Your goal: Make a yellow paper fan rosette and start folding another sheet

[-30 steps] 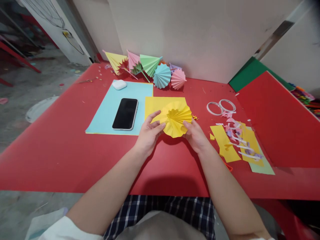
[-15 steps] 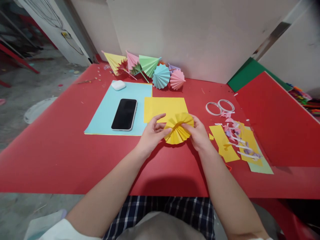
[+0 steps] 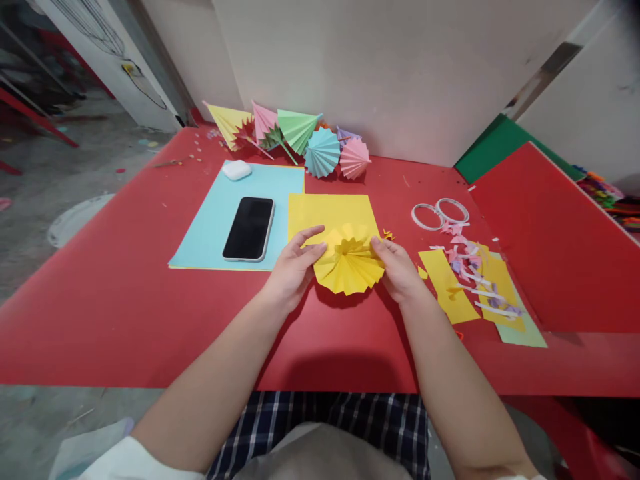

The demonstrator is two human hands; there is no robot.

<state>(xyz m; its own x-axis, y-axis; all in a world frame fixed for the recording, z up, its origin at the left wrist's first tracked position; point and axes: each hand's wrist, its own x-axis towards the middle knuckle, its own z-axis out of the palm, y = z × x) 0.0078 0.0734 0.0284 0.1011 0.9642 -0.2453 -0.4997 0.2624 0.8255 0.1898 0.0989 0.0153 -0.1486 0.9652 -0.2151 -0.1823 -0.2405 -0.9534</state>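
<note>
Left hand (image 3: 291, 270) and right hand (image 3: 399, 270) grip the yellow pleated disc (image 3: 349, 275) at 9 and 3 o'clock, above the red table (image 3: 210, 320). Folding and fanning appear complete — centre fastening cannot be verified.

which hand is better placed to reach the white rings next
Probably the right hand: it is nearer the white rings, with the left hand across the pleated yellow paper both hold.

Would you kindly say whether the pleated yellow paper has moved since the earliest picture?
Yes; against the phone, the pleated yellow paper has shifted toward the near edge of the table.
</note>
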